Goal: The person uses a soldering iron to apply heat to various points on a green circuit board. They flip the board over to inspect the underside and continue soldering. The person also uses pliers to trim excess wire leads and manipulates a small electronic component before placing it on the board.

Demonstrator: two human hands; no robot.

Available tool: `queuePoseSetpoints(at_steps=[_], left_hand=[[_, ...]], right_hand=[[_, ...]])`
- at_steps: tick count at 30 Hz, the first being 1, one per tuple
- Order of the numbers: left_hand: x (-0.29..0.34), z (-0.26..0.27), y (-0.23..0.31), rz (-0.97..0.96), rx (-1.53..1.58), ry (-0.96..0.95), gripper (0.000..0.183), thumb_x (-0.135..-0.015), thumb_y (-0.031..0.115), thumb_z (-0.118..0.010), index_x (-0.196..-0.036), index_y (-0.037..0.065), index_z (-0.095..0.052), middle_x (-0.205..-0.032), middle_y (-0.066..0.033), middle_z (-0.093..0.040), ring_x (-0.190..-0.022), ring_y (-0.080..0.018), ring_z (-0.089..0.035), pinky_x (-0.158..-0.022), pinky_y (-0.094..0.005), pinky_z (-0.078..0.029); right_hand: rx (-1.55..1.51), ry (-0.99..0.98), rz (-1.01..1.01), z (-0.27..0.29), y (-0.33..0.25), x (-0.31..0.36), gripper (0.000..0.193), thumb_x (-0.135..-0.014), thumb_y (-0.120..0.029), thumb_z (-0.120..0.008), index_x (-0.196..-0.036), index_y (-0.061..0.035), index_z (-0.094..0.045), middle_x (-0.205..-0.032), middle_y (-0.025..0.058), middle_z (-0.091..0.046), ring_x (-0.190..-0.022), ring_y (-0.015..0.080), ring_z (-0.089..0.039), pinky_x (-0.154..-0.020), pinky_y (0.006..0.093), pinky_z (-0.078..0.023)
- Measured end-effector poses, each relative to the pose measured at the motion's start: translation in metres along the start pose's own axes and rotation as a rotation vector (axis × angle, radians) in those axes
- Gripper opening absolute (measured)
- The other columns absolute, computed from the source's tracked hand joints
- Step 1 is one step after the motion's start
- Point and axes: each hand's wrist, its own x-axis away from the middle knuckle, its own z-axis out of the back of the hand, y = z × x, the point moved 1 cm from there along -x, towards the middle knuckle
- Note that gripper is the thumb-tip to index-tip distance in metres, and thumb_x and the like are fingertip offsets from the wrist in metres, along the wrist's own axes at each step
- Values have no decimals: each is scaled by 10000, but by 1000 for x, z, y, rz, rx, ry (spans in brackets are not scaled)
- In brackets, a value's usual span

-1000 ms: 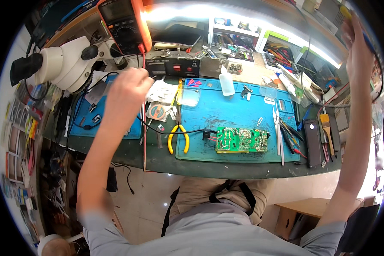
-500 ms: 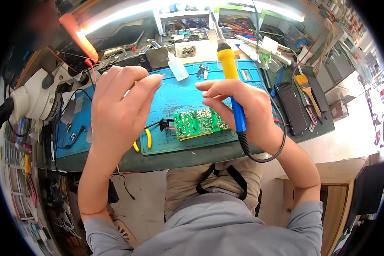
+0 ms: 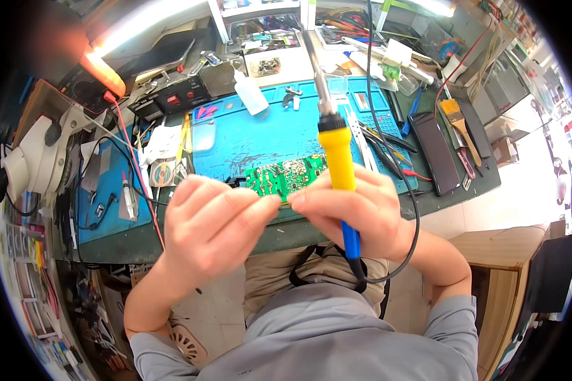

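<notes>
Soldering iron with yellow-and-blue handle and metal barrel is standing above the right end of the green rectangular circuit board, tip pointing up and away from the person. Right hand is clamping on the iron, handle running through its fingers; its thumb and fingertips are reaching toward the board's near edge. Left hand is hovering by the board's near left side, thumb and fingertips pinching together; cannot tell what is between them, or whether either hand is touching the board. Board is lying on the blue work mat. White plastic squeeze bottle is sitting beyond the board. Black-handled pliers are lying right of it, black flat phone farther right, then the yellow-bristled wooden brush. Black box with red switch is standing beyond the board to the left; white microscope is standing far left of it.
</notes>
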Motion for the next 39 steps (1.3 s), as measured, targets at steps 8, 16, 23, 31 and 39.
queuePoseSetpoints(at_steps=[8,16,23,31,39], left_hand=[[26,-20,27,83,120,-13,273,-667,98,-842,-931,123,-777,-841,62,-656,-636,-121,-519,-665,-306,-345],[33,-30,9,197,139,-52,292,-674,58,-865,-939,137,-769,-851,29,-619,-735,-184,-545,-720,-362,-361],[5,-39,-21,246,170,-133,237,-698,22,-841,-867,128,-714,-820,11,-567,-728,-208,-517,-705,-374,-342],[15,-52,-31,274,292,-123,269,-678,-24,-829,-882,109,-716,-861,-15,-562,-762,-218,-506,-710,-368,-348],[21,-57,-24,258,344,-120,316,-647,-2,-841,-909,128,-723,-878,-5,-580,-757,-214,-536,-696,-375,-383]], right_hand=[[-106,-103,-139,14,-21,44,483,-758,85,-788,-1207,-58,-680,-1029,122,-780,-774,262,-735,-668,354,-594],[-52,-17,-217,47,-20,102,732,-1035,-533,-626,-1504,4,-460,-940,146,-765,-714,232,-705,-635,335,-576],[-81,280,-352,42,-18,115,825,-1053,-498,-623,-1608,30,-317,-1244,348,-666,-898,271,-737,-791,374,-619],[-31,227,-272,30,-9,117,427,-1003,-285,-757,-1312,-74,-553,-959,100,-704,-737,214,-679,-644,341,-542],[-26,316,-210,21,-10,98,285,-980,-299,-723,-1111,-55,-653,-795,22,-637,-577,157,-556,-520,300,-422]])
